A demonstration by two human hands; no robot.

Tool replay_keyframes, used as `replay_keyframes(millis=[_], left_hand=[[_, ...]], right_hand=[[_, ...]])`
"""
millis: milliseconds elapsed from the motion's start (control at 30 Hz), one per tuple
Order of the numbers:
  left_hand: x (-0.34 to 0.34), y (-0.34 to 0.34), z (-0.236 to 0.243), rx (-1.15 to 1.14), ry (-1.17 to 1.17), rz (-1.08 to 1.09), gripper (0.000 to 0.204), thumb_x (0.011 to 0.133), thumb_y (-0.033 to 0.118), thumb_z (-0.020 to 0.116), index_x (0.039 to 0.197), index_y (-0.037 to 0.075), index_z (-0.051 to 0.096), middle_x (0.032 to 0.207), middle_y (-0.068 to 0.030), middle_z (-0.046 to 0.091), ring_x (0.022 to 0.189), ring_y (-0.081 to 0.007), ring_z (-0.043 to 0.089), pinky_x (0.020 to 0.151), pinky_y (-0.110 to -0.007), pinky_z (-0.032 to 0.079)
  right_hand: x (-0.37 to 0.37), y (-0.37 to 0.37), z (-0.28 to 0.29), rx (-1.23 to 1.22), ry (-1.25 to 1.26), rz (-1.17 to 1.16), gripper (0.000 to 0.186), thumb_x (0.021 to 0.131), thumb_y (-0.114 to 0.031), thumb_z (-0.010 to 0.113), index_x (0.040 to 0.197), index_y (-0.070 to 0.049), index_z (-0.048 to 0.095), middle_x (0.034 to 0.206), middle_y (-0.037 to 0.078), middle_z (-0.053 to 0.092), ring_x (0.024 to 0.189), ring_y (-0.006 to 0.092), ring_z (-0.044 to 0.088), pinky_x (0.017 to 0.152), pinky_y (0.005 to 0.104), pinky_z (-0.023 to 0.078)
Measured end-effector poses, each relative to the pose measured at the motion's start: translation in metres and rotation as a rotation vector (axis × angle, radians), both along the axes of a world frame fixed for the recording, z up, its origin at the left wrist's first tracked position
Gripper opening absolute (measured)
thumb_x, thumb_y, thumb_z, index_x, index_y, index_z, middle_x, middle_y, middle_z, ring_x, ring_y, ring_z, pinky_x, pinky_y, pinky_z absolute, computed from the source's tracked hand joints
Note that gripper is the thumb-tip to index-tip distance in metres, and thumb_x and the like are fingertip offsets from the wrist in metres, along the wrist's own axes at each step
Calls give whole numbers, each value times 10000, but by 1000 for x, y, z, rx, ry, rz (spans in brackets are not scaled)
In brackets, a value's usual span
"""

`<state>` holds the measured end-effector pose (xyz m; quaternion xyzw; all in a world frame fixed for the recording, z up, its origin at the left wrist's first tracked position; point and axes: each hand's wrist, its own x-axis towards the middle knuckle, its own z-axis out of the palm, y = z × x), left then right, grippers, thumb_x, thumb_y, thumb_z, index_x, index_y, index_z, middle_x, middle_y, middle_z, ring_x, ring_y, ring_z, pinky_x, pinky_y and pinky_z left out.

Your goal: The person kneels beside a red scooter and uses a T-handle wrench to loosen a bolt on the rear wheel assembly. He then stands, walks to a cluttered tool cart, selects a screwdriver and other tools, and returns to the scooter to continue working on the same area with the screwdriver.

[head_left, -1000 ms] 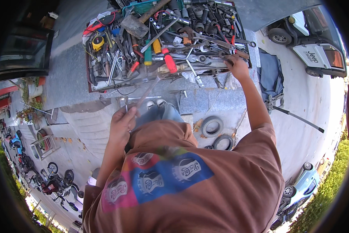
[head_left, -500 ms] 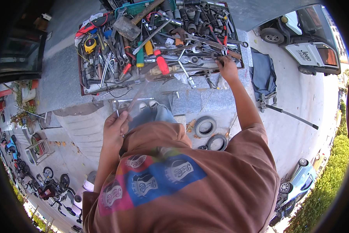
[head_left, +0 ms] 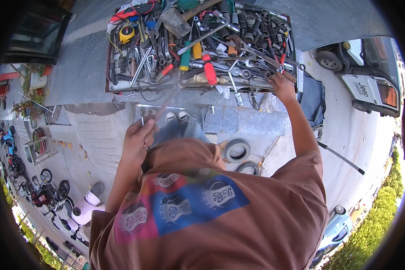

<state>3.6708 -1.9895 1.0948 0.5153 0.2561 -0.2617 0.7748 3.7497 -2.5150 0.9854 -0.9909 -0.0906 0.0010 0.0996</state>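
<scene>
My left hand (head_left: 138, 136) is closed around a thin metal rod (head_left: 166, 101) that slants up toward the front edge of a tool tray (head_left: 108, 67). The tray is heaped with several wrenches, sockets and screwdrivers. Among them lie a red-handled screwdriver (head_left: 209, 69), a hammer (head_left: 175, 21) and a yellow tape measure (head_left: 126, 32). My right hand (head_left: 283, 85) is stretched out to the tray's near right corner, its fingers down among the wrenches (head_left: 256, 54). Whether it grips one is hidden. My brown shirt fills the lower middle.
Two tyres (head_left: 237, 150) lie on the pavement below the tray. A dark bag (head_left: 312, 99) sits right of the tray, and a white car (head_left: 369, 85) stands farther right. Scooters (head_left: 45, 193) are parked at the left. A long black rod (head_left: 342, 157) lies on the ground.
My left hand has lifted slightly with the rod. My right hand has stayed at the tray's right corner. The whole view has shifted a little.
</scene>
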Motion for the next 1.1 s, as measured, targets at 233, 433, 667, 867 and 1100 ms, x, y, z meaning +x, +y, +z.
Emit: replay_keyframes(millis=[233, 433, 667, 867, 1100], left_hand=[[-6, 4, 0, 81, 4, 115, 163, 940, 146, 612, 1013, 3, 641, 789, -33, 610, 478, -10, 353, 409, -179, 236], [-8, 8, -5, 189, -84, 152, 159, 929, 154, 634, 972, 3, 659, 740, -11, 579, 462, -10, 355, 404, -183, 233], [-4, 34, 10, 266, -227, 355, 143, 907, 150, 668, 906, 7, 658, 681, 10, 546, 449, -3, 320, 409, -199, 202], [-19, 70, 16, 259, -238, 608, 205, 911, 224, 675, 889, 24, 641, 641, 43, 480, 469, -14, 309, 408, -196, 213], [-33, 71, 2, -138, -101, 1014, 361, 924, 439, 608, 764, 127, 523, 669, 59, 451, 533, -49, 348, 440, -207, 249]], right_hand=[[-12, -13, 39, -265, -134, 36, 138, 806, -175, 656, 909, -90, 623, 1013, 76, 570, 998, 265, 577, 828, 414, 472], [-42, -30, 64, 132, -139, -335, 127, 906, -98, 569, 1018, -39, 567, 871, 147, 662, 765, 331, 633, 656, 435, 496], [-26, 39, 77, 1099, 82, -601, 313, 890, 5, 546, 1199, -3, 500, 897, 74, 661, 607, 60, 482, 543, 240, 424], [-7, 141, 77, 1396, 378, -488, 78, 936, -131, 595, 977, -65, 595, 789, 26, 638, 594, 46, 457, 552, 219, 420], [-27, 264, 62, 1489, 699, -159, 135, 959, -183, 583, 997, -53, 576, 816, 27, 633, 723, 84, 547, 647, 223, 410]])
